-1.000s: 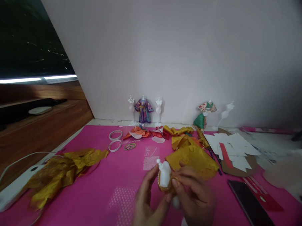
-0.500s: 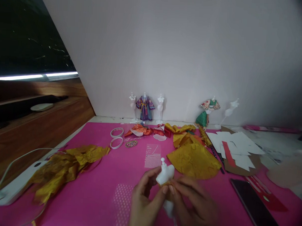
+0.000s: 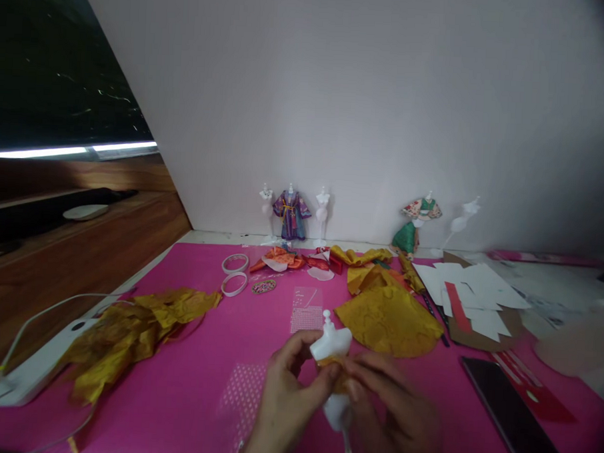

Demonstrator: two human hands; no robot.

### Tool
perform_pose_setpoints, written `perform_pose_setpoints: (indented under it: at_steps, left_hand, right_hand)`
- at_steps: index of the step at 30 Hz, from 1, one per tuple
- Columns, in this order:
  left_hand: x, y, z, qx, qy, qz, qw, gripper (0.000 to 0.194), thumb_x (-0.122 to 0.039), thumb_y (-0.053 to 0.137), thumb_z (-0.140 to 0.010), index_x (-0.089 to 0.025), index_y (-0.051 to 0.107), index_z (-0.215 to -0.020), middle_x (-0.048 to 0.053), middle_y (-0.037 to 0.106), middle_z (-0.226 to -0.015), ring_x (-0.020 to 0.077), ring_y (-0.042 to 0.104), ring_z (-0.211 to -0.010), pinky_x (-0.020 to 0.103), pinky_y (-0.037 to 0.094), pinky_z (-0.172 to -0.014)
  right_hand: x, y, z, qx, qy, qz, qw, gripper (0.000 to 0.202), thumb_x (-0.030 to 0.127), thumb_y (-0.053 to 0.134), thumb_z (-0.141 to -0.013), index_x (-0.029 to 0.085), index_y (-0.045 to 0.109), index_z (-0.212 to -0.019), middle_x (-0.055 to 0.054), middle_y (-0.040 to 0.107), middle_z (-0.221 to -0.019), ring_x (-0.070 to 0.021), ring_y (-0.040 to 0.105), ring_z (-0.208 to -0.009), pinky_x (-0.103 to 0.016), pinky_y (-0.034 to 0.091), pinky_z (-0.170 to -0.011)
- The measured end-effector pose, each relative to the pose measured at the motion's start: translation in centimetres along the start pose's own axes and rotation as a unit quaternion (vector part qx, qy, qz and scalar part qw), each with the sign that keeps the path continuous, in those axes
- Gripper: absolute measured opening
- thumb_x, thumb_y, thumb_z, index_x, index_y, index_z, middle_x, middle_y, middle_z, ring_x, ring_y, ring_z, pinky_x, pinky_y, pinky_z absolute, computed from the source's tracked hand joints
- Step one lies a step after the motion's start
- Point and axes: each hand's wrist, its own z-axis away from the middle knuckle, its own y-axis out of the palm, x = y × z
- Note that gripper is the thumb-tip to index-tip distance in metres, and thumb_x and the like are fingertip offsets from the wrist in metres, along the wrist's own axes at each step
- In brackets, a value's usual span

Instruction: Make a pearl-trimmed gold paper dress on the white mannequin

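A small white mannequin [image 3: 331, 341] on a thin stand leans slightly in front of me, with a strip of gold fabric [image 3: 342, 382] round its waist. My left hand [image 3: 292, 393] is closed on the mannequin from the left, its thumb pressing the front of the strip. From the right, my right hand [image 3: 394, 407] pinches the gold strip with thumb and index finger; its edges are blurred. The back of the mannequin is hidden by my fingers.
Gold fabric [image 3: 388, 317] lies beyond my right hand, more crumpled gold fabric [image 3: 147, 326] at the left. Two tape rolls [image 3: 234, 284], a clear gem sheet [image 3: 306, 319], white papers [image 3: 484, 288] and a dark flat object [image 3: 514, 413] lie around. Small mannequins [image 3: 291, 215] stand along the wall.
The mannequin's torso has turned and risen slightly, and more of the gold strip shows at its waist. Both hands keep their hold, with the right fingers shifted a little.
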Motion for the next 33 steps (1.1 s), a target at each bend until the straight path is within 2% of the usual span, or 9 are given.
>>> perform_pose_setpoints:
  at_steps: [3,6,10,15,20,26,33]
  left_hand:
    - [0.2,-0.1,-0.1,0.001,-0.023,0.029,0.999,0.028,-0.016,0.071,-0.070,-0.021,0.065,-0.097,0.000,0.073,-0.082,0.0152,0.067,-0.078,0.022,0.052,-0.070]
    - [0.2,-0.1,-0.2,0.001,-0.021,0.013,1.000,0.027,-0.015,0.069,-0.070,-0.020,0.065,-0.096,0.000,0.073,-0.084,0.0158,0.068,-0.079,0.023,0.053,-0.071]
    - [-0.2,0.1,-0.2,-0.020,0.002,-0.026,0.999,0.027,-0.015,0.068,-0.069,-0.020,0.067,-0.095,0.002,0.074,-0.086,0.0174,0.068,-0.082,0.025,0.053,-0.075]
    - [-0.6,0.2,-0.2,-0.020,0.003,-0.033,0.999,0.026,-0.016,0.066,-0.070,-0.019,0.065,-0.096,0.002,0.072,-0.084,0.0179,0.068,-0.080,0.025,0.054,-0.071]
    - [-0.9,0.5,-0.4,-0.012,0.008,-0.040,0.999,0.022,-0.015,0.066,-0.070,-0.018,0.065,-0.092,0.002,0.071,-0.079,0.0171,0.067,-0.075,0.024,0.053,-0.068]
    - [-1.1,0.7,-0.3,-0.020,0.005,-0.048,0.999,0.024,-0.015,0.067,-0.069,-0.018,0.066,-0.093,0.002,0.072,-0.077,0.0171,0.066,-0.072,0.024,0.053,-0.066]
    - [-1.2,0.5,-0.2,-0.006,0.001,-0.047,0.999,0.024,-0.018,0.069,-0.071,-0.018,0.066,-0.094,0.003,0.073,-0.080,0.0180,0.067,-0.075,0.026,0.053,-0.068]
  right_hand:
    - [0.0,0.2,0.1,-0.017,0.032,-0.031,0.999,0.030,0.008,0.066,-0.080,0.024,0.074,-0.103,-0.003,0.076,-0.092,-0.0147,0.074,-0.081,-0.020,0.062,-0.072]
    - [0.4,0.8,0.5,-0.075,0.110,-0.079,0.988,0.026,0.010,0.068,-0.079,0.027,0.077,-0.097,-0.001,0.075,-0.089,-0.0142,0.073,-0.079,-0.020,0.061,-0.070]
    - [1.1,1.7,1.0,-0.155,0.229,-0.135,0.952,0.021,0.015,0.073,-0.074,0.026,0.077,-0.092,-0.003,0.077,-0.087,-0.0164,0.073,-0.075,-0.022,0.062,-0.066]
    - [1.6,1.8,0.9,-0.188,0.314,-0.189,0.911,0.023,0.017,0.078,-0.069,0.024,0.075,-0.091,-0.001,0.075,-0.076,-0.0159,0.072,-0.065,-0.022,0.063,-0.060]
    - [2.1,1.5,0.4,-0.199,0.337,-0.223,0.893,0.022,0.016,0.077,-0.069,0.026,0.072,-0.088,0.002,0.073,-0.074,-0.0130,0.071,-0.064,-0.018,0.061,-0.061]
    - [2.5,1.4,0.4,-0.187,0.314,-0.207,0.908,0.022,0.013,0.077,-0.069,0.024,0.070,-0.086,0.001,0.071,-0.071,-0.0127,0.069,-0.063,-0.018,0.061,-0.061]
    - [2.2,1.3,0.6,-0.172,0.322,-0.184,0.913,0.016,0.019,0.079,-0.068,0.022,0.069,-0.080,0.000,0.071,-0.069,-0.0146,0.070,-0.060,-0.020,0.061,-0.057]
